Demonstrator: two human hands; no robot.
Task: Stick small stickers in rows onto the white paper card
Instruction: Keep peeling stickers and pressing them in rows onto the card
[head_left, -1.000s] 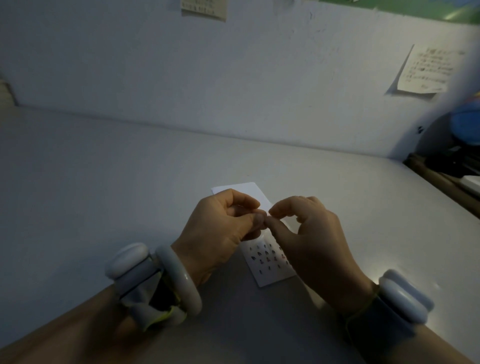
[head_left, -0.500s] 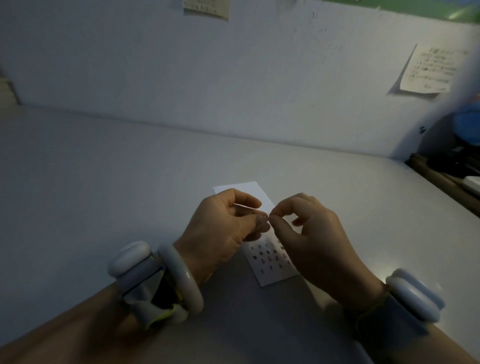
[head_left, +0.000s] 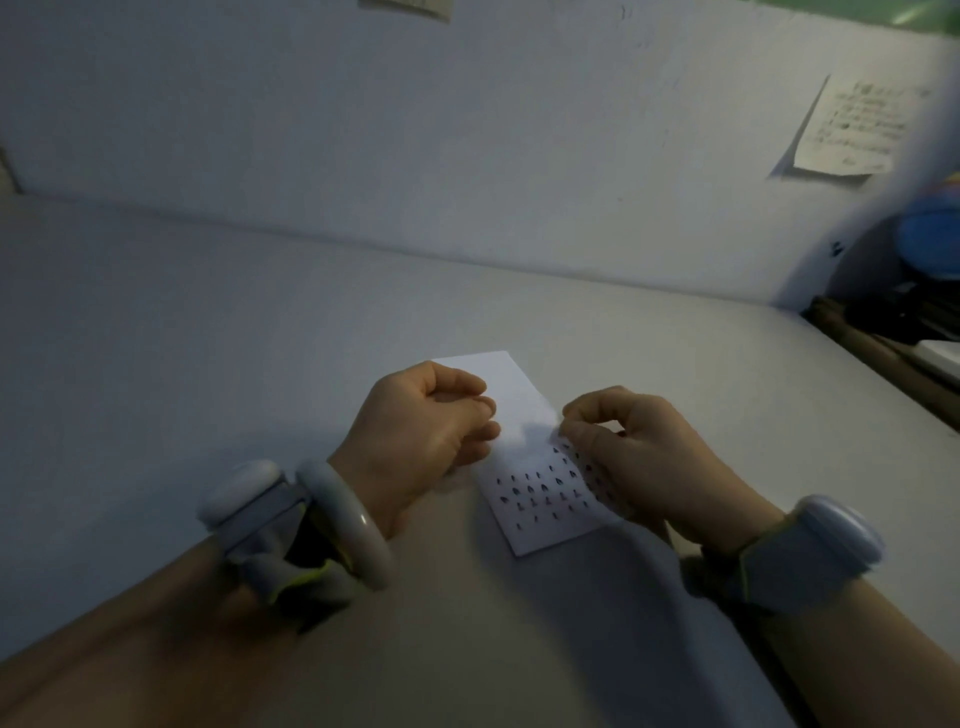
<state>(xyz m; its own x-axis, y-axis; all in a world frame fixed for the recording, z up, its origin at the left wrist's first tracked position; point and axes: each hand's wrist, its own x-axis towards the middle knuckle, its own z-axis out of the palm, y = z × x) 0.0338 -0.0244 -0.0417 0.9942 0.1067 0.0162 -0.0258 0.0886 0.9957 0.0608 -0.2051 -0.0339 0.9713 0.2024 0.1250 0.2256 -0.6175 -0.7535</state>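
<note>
A white paper card (head_left: 519, 410) with rows of small stickers (head_left: 540, 493) lies on a table (head_left: 208, 338). Left hand (head_left: 421, 441) fingers curl beside it; right hand (head_left: 644, 457) fingers pinch together over the stickers, contents too small to tell.

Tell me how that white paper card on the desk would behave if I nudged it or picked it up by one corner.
The white paper card lies flat and looks thin, so it would probably slide on the smooth desk at a light nudge. Lifted by a corner, it would likely sag a little. It seems very light, and neither hand plainly pins it.
</note>
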